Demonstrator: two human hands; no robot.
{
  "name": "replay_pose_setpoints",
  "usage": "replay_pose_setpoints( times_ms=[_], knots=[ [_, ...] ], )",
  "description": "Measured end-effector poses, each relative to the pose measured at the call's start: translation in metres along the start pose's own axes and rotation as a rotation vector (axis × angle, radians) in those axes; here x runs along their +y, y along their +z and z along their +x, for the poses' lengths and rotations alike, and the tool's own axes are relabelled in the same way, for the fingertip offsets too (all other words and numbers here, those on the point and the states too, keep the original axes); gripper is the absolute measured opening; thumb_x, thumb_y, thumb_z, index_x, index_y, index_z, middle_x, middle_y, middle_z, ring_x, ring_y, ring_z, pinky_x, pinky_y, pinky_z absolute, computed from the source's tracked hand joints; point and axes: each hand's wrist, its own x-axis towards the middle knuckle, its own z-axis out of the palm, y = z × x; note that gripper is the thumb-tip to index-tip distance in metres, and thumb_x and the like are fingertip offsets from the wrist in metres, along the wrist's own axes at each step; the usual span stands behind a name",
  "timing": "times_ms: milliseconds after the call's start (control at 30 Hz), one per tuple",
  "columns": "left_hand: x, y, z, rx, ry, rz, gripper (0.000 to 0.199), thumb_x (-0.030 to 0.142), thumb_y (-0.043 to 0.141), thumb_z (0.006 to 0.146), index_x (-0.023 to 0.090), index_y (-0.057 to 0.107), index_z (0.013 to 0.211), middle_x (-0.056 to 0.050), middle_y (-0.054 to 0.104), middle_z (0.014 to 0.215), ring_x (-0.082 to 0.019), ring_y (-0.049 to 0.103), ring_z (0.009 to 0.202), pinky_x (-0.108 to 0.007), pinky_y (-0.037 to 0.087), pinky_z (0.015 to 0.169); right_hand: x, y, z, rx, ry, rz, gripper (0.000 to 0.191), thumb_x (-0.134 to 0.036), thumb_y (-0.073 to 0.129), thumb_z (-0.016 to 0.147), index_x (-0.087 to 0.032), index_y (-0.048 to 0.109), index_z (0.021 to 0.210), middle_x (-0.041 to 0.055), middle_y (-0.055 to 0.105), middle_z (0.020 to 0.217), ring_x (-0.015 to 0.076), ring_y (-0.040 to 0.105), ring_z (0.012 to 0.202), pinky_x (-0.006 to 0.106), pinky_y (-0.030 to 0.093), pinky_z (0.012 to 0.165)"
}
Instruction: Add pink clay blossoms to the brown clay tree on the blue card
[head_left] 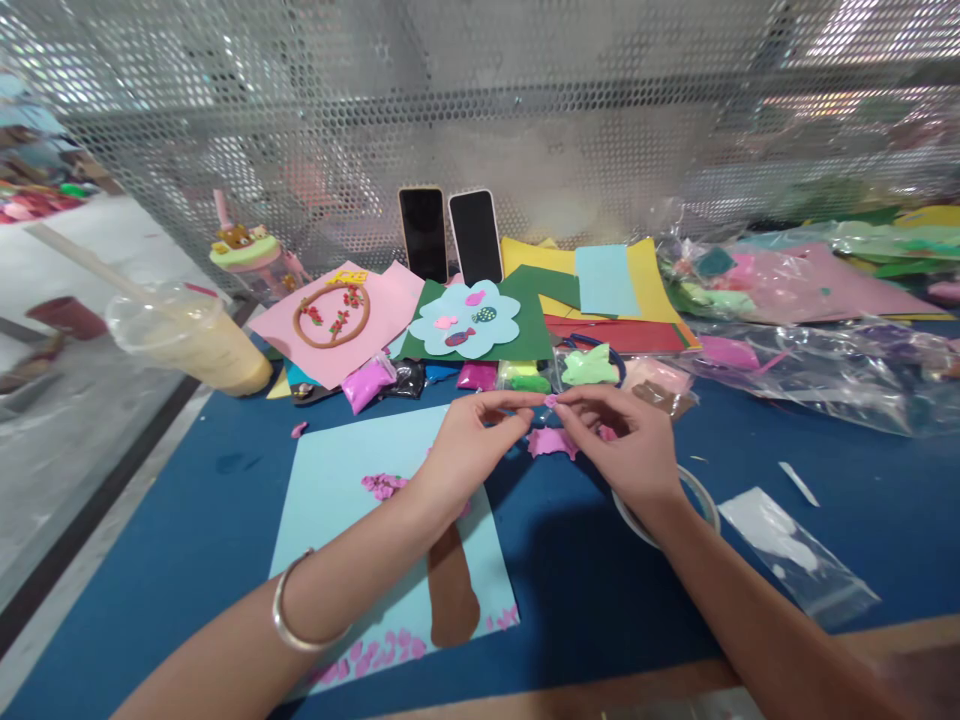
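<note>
A tiny piece of pink clay [551, 401] sits at the fingertips where my two hands meet. My right hand [630, 440] pinches it between thumb and index finger. From the other side, my left hand [476, 430] reaches it with a closed thumb and index finger. Just below lies a flat pink clay piece [552, 442] with a jagged edge, partly behind my right hand. Under my left forearm is a light blue sheet [322, 480] with a brown clay trunk [452, 590], a pink blossom cluster [384, 486] and pink petals [382, 652] along its bottom.
A tape roll [705, 500] lies partly under my right wrist, near a plastic bag [795, 550] of white clay. Clay packets [367, 385], coloured paper [645, 280] and two phones [476, 235] line the back. A drink cup [202, 340] stands left, before a perforated metal panel [300, 150].
</note>
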Motion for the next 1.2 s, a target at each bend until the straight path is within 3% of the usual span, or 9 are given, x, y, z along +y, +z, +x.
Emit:
replay_pose_setpoints(
  times_ms=[133, 367, 500, 600, 700, 800, 1067, 1200],
  knots=[
    [0.001, 0.002, -0.002, 0.000, -0.005, -0.032, 0.020, 0.022, 0.061, 0.075, 0.017, 0.073, 0.089, -0.004, 0.069, 0.086, -0.012, 0.054, 0.070, -0.024, 0.042, 0.069, 0.002, 0.000, 0.000, -0.021, 0.019, 0.007, 0.013, -0.024, 0.066, 0.076, -0.019, 0.071, 0.087, -0.0001, 0.066, 0.066, 0.0103, 0.057, 0.053, 0.020, 0.048, 0.049],
    [-0.001, 0.001, 0.000, 0.014, 0.036, 0.060, 0.022, 0.023, 0.057, 0.078, 0.017, 0.071, 0.094, -0.005, 0.070, 0.092, -0.013, 0.056, 0.076, -0.025, 0.043, 0.068, 0.002, -0.001, 0.001, -0.019, 0.057, 0.040, 0.008, -0.024, 0.065, 0.076, -0.019, 0.071, 0.079, 0.0008, 0.067, 0.066, 0.0112, 0.058, 0.055, 0.021, 0.048, 0.050],
    [-0.007, -0.005, 0.007, 0.002, 0.196, 0.383, 0.022, 0.021, 0.054, 0.079, 0.019, 0.070, 0.094, -0.003, 0.069, 0.091, -0.014, 0.057, 0.073, -0.026, 0.044, 0.066, 0.003, -0.001, 0.002, -0.041, 0.090, 0.110, 0.007, -0.024, 0.066, 0.076, -0.021, 0.071, 0.078, 0.0004, 0.067, 0.066, 0.0110, 0.058, 0.054, 0.021, 0.047, 0.049],
    [-0.012, -0.008, 0.011, -0.026, 0.363, 0.810, 0.021, 0.020, 0.056, 0.079, 0.021, 0.070, 0.094, -0.004, 0.068, 0.091, -0.020, 0.059, 0.085, -0.033, 0.043, 0.074, 0.006, 0.000, 0.002, -0.084, 0.165, 0.211, 0.009, -0.028, 0.067, 0.076, -0.020, 0.070, 0.079, -0.0003, 0.065, 0.062, 0.0107, 0.056, 0.050, 0.022, 0.046, 0.047],
    [-0.016, -0.007, 0.013, -0.060, 0.416, 1.067, 0.020, 0.024, 0.057, 0.080, 0.022, 0.069, 0.096, -0.004, 0.067, 0.095, -0.025, 0.059, 0.092, -0.039, 0.042, 0.078, 0.010, 0.002, 0.001, -0.138, 0.259, 0.331, 0.013, -0.032, 0.069, 0.076, -0.020, 0.069, 0.081, -0.0018, 0.061, 0.057, 0.0097, 0.053, 0.046, 0.022, 0.045, 0.044],
    [-0.019, -0.003, 0.016, -0.121, 0.403, 1.100, 0.017, 0.025, 0.056, 0.082, 0.023, 0.070, 0.092, -0.003, 0.067, 0.094, -0.024, 0.059, 0.090, -0.039, 0.042, 0.077, 0.013, 0.002, 0.002, -0.148, 0.321, 0.385, 0.015, -0.032, 0.071, 0.074, -0.020, 0.068, 0.082, -0.0021, 0.062, 0.059, 0.0084, 0.052, 0.045, 0.021, 0.043, 0.043],
    [-0.020, -0.001, 0.022, -0.133, 0.400, 1.032, 0.016, 0.029, 0.057, 0.082, 0.021, 0.069, 0.088, -0.005, 0.067, 0.091, -0.023, 0.059, 0.088, -0.036, 0.040, 0.076, 0.014, 0.001, 0.004, -0.150, 0.334, 0.441, 0.019, -0.032, 0.071, 0.073, -0.017, 0.067, 0.083, -0.0033, 0.058, 0.052, 0.0086, 0.051, 0.042, 0.021, 0.042, 0.039],
    [-0.021, 0.002, 0.023, -0.137, 0.427, 1.033, 0.016, 0.021, 0.053, 0.082, 0.019, 0.068, 0.077, -0.005, 0.066, 0.082, -0.022, 0.058, 0.080, -0.034, 0.039, 0.073, 0.013, 0.001, 0.004, -0.153, 0.333, 0.428, 0.021, -0.033, 0.071, 0.072, -0.016, 0.067, 0.083, -0.0029, 0.058, 0.052, 0.0088, 0.051, 0.041, 0.021, 0.042, 0.038]
  ],
)
